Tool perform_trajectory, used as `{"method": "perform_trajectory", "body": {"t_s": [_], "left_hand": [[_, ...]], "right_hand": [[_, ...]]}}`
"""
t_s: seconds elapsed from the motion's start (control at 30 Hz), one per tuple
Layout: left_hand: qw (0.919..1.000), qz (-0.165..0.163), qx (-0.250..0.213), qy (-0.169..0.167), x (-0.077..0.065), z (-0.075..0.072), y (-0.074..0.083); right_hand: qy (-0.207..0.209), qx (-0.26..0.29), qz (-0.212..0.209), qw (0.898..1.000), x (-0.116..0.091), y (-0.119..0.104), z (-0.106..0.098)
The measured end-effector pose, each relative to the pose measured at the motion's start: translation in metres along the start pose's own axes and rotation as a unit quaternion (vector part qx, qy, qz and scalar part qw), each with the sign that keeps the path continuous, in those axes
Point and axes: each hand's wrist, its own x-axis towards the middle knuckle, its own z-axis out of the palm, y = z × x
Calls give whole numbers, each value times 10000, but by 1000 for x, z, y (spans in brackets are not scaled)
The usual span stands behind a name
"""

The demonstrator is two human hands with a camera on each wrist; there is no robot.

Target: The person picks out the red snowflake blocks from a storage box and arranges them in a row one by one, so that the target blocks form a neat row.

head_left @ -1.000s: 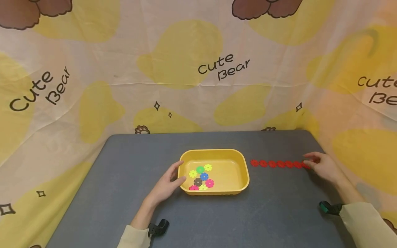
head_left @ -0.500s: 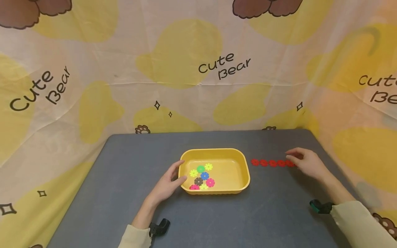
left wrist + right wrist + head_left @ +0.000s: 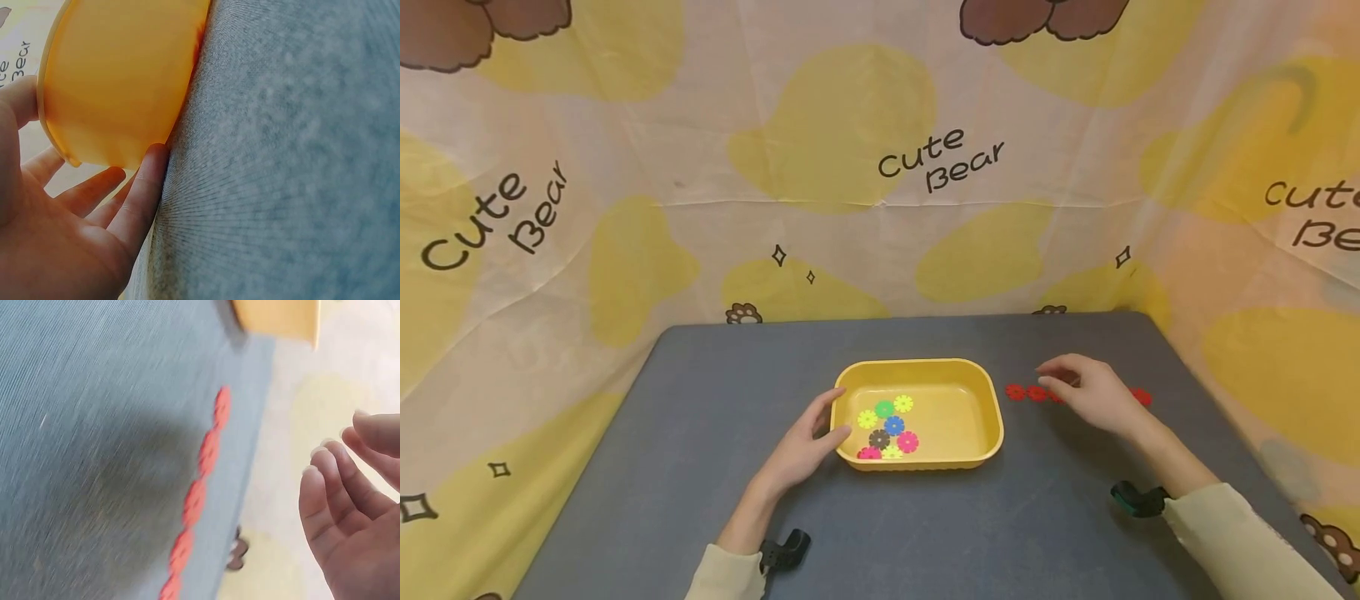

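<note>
A yellow plastic tray [image 3: 955, 417] stands mid-table. Gripping its left end is my left hand [image 3: 797, 454]; in the left wrist view its fingers [image 3: 140, 194] lie against the tray's outer wall, with a digit at the rim. Inside the tray lie several snowflake discs [image 3: 894, 426] in yellow, green, blue, grey and pink. To its right, red snowflake discs [image 3: 1016, 392] form a row on the table, partly covered by my right hand [image 3: 1101, 400] in the head view. The right wrist view shows that hand raised above the row [image 3: 208, 453], fingers loosely bent, holding nothing.
The dark grey-blue table [image 3: 715, 392] has its back edge against a printed cloth [image 3: 850, 275], which also hangs along both sides. Dark wrist-worn devices [image 3: 786, 550] sit at both cuffs.
My right hand has moved left along the red row, from its right end toward the tray, uncovering the rightmost disc. My left hand and the tray stay in place.
</note>
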Motion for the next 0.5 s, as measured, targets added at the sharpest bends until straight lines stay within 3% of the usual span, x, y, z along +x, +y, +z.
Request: {"method": "perform_trajectory", "body": {"t_s": [0.5], "left_hand": [[10000, -11, 18, 1, 1, 0, 0]], "right_hand": [[-344, 33, -923, 9951, 14, -54, 33]]}}
